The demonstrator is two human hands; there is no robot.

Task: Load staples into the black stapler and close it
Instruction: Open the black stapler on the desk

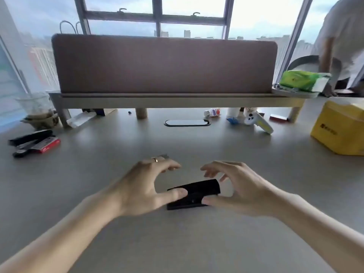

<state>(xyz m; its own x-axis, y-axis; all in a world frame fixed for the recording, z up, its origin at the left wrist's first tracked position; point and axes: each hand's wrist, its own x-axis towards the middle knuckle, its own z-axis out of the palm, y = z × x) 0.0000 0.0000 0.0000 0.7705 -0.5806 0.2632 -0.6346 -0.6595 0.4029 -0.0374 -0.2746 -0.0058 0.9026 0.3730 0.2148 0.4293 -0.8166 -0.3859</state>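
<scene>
A small black stapler (197, 191) lies closed on the grey desk (187, 243), near the middle. My left hand (143, 186) curls over its left end, thumb tip touching the top, fingers spread above. My right hand (236, 186) arches over the right end, thumb touching the stapler's near side. Neither hand grips it. A short grey strip, perhaps staples (164, 155), lies on the desk just beyond my left fingers, partly hidden by them. A ring sits on my left hand.
At far left lie another black stapler (29, 137) and a red staple box (48, 145). A yellow box (340, 131) stands at right. A brown divider panel (163, 64) on a shelf spans the back. A person stands at the upper right.
</scene>
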